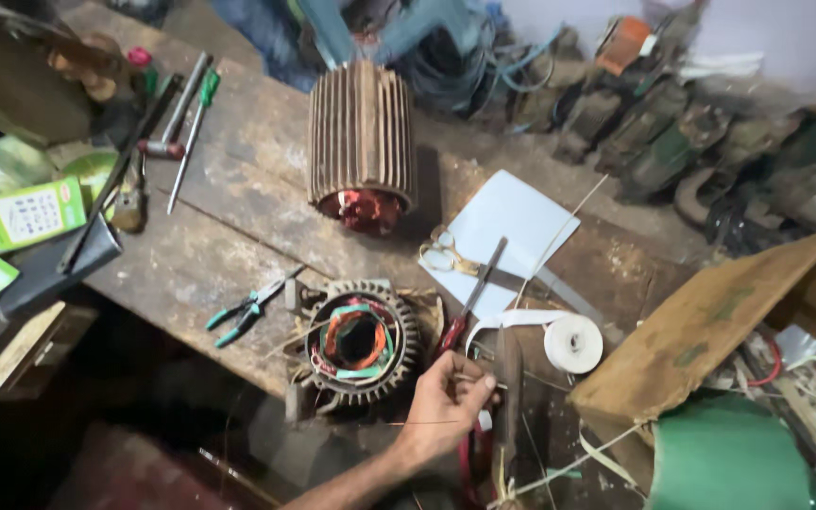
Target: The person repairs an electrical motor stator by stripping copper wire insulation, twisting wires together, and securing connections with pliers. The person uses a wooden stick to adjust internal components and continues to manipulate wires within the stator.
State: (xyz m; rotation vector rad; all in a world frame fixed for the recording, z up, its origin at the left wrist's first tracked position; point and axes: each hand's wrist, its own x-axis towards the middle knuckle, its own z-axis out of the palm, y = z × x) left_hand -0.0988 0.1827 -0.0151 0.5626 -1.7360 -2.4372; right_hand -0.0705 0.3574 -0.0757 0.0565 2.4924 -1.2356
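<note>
The right hand (446, 401), grip pinching a thin wire (469, 381), rests on the desk (210, 255) beside the motor stator (359, 342) and red-handled screwdriver (471, 297).

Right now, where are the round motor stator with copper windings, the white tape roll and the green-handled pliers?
round motor stator with copper windings (359, 341), head view, on its coloured windings.
white tape roll (574, 342), head view, on its flat face.
green-handled pliers (241, 315), head view, on the handles.

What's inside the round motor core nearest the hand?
Inside the motor core, copper-red windings ring a dark open bore, with green strips tucked among them. The bottom of the bore is too dark to make out. The hand rests beside it, not inside.
</note>
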